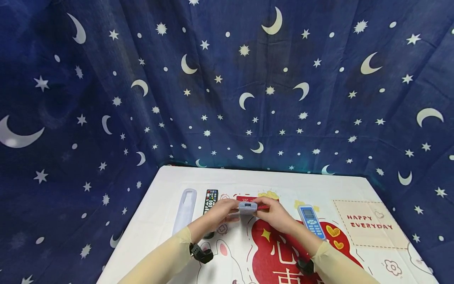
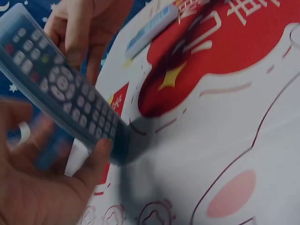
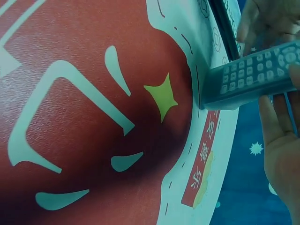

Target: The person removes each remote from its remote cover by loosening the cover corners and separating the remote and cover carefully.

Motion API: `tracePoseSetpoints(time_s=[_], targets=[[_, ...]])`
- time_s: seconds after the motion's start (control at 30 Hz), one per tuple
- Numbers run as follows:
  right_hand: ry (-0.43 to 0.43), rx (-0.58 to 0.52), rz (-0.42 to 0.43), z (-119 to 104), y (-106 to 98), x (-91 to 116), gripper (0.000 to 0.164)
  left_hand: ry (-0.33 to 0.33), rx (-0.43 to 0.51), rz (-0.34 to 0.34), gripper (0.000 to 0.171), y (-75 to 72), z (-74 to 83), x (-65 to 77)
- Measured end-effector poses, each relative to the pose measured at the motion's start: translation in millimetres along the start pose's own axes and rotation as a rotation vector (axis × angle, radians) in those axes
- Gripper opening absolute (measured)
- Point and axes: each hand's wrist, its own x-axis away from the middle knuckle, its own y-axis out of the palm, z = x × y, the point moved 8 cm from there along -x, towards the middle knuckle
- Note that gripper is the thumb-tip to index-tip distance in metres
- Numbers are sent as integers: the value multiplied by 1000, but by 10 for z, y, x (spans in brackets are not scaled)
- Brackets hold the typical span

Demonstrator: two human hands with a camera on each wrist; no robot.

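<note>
A person's right hand (image 1: pixel 274 215) pinches a pale remote (image 2: pixel 65 89), held end-up over the tablecloth (image 1: pixel 301 183); the left hand (image 1: pixel 220 214) lies loosely beside it, fingers apart (whether they touch, I cannot tell). Gripping by the edges, off the buttons (image 2: pixel 62 83), would keep it steadiest. A beige square (image 1: pixel 370 236) reads “HAPPY EVERYDAY”; a red patch (image 1: pixel 260 238) shows “心”. No brand is legible.

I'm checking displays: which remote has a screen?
The blue remote lying at the right: a screen sits above its buttons. The black remote and the held remote show only buttons.
</note>
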Motion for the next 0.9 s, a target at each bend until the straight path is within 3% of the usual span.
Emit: tracePoseSetpoints(time_s=[0.1, 0.17, 0.27, 0.37, 0.5, 0.6, 0.67, 0.77, 0.9], targets=[[-26, -13, -62, -18, 66, 47, 25, -127, 61, -13, 43, 34, -156, 47], [-40, -17, -95, -15, 108, 74, 23, -177, 107, -32, 40, 70, -230, 74], [-54, -10, -136, -8, 165, 121, 22, -216, 153, -55, 37, 116, -292, 102], [-40, -22, -152, 8, 204, 169, 26, -231, 166, -71, 46, 141, -322, 120], [128, -118, -87, 149, 197, 219, 39, -252, 152, -79, 66, 158, -375, 147], [318, -348, -70, 316, 244, 260, 55, -265, 122, -88, 69, 173, -425, 167], [413, -509, -102, 389, 322, 283, 62, -262, 103, -97, 66, 189, -445, 178], [455, -629, -162, 432, 418, 294, 63, -246, 75, -107, 63, 210, -444, 191], [403, -584, -147, 416, 410, 250, 63, -198, 12, -96, 58, 208, -384, 173]])
